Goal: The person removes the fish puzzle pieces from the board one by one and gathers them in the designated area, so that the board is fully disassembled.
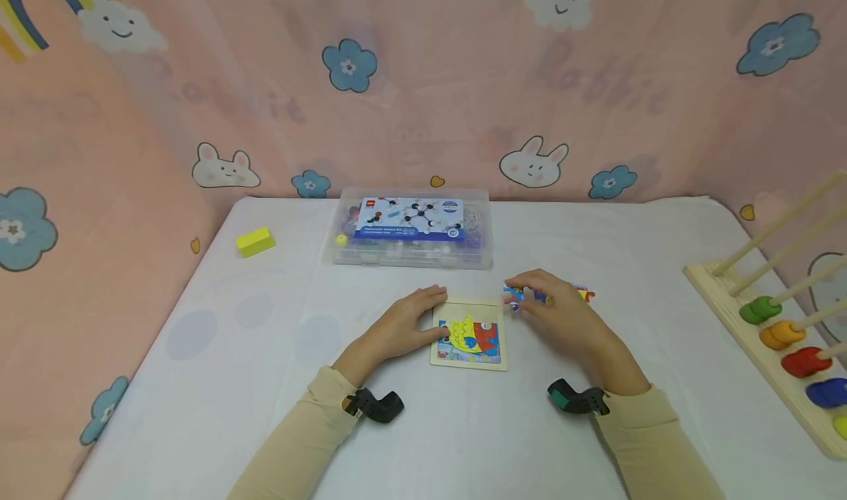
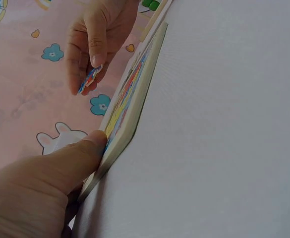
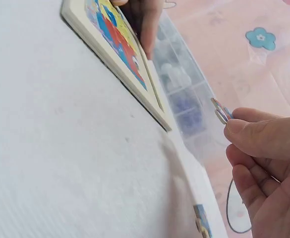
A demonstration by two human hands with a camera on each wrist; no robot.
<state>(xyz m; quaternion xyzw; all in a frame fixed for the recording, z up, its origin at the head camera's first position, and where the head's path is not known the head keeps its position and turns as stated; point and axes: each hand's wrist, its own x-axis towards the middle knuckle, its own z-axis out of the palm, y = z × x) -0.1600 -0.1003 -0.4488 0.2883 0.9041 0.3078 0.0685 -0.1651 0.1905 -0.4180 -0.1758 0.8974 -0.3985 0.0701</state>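
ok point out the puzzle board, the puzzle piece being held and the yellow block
puzzle board (image 1: 481, 312): head view, on the bare wood above the picture
held puzzle piece (image 1: 512, 295): head view, on its printed face
yellow block (image 1: 256, 242): head view, middle of its visible surface

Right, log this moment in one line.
left hand: holds pale rectangular wooden puzzle tray | right hand: pinches small multicoloured puzzle piece | tray: far strip bare

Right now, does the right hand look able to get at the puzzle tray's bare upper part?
Probably yes. The right hand, pinching a puzzle piece, is just right of the puzzle tray, with nothing visible between; the left hand holds the tray's left side.
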